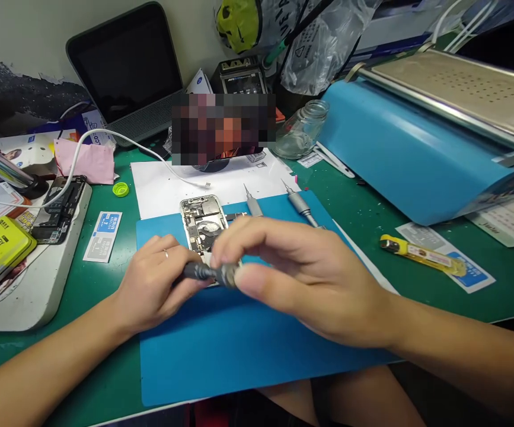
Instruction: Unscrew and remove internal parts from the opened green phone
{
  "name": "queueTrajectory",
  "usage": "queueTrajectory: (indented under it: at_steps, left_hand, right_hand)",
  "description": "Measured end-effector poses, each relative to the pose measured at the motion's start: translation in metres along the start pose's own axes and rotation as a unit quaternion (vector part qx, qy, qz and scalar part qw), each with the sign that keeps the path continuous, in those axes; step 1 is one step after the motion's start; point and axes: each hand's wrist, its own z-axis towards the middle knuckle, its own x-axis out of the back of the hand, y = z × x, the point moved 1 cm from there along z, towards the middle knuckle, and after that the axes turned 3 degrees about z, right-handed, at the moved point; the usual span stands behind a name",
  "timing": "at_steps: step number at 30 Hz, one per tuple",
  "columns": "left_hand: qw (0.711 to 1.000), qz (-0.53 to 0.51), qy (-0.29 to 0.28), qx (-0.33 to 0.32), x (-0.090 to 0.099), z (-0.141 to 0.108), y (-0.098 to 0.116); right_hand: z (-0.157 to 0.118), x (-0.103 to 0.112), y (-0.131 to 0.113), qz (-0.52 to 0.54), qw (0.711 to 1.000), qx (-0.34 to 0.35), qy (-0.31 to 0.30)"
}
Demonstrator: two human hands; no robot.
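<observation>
looks like both ends of the slim dark-grey cylindrical tool (212,273) are being handled; I'd guess that calls for steady fingers; left hand (150,279) pinches one end, right hand (319,273), wrist arched, pinches the other; opened white-framed phone (202,209) sits just beyond

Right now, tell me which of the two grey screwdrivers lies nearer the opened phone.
The left screwdriver in the picture: it lies between the phone and the other screwdriver, which sits farther right, toward the yellow cutter.
</observation>
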Motion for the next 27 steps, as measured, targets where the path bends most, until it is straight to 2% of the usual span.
queueTrajectory:
  at_steps: [3,7,9,13,16,18,22,23,27]
  left_hand:
    - [0.999,-0.004,0.027,0.041,0.002,0.000,-0.001]
    - [0.998,-0.020,0.047,0.040,0.002,0.000,-0.002]
    - [0.998,-0.025,0.043,0.023,0.001,0.000,-0.002]
    - [0.999,-0.017,0.041,0.001,-0.003,0.000,0.000]
    - [1.000,-0.011,0.027,0.002,-0.002,0.002,0.002]
    - [1.000,-0.011,0.011,0.008,0.000,0.003,0.003]
    - [1.000,-0.024,-0.007,0.017,0.002,0.003,0.003]
    - [1.000,-0.026,-0.006,0.015,0.001,0.002,0.002]
    - [1.000,-0.012,0.004,-0.001,-0.001,0.002,0.003]
  right_hand:
    - [0.014,-0.011,0.007,-0.072,0.990,0.103,0.063]
    - [0.021,-0.025,0.021,-0.189,0.943,0.266,0.059]
    - [0.021,-0.029,0.027,-0.223,0.924,0.304,0.059]
    - [0.016,-0.030,0.031,-0.226,0.926,0.295,0.065]
    - [0.012,-0.025,0.030,-0.173,0.951,0.244,0.081]
    - [0.009,-0.021,0.030,-0.132,0.962,0.215,0.109]
    - [0.004,-0.018,0.035,-0.068,0.962,0.187,0.186]
    - [0.004,-0.019,0.037,-0.052,0.964,0.182,0.187]
    - [0.005,-0.026,0.041,-0.002,0.976,0.179,0.125]
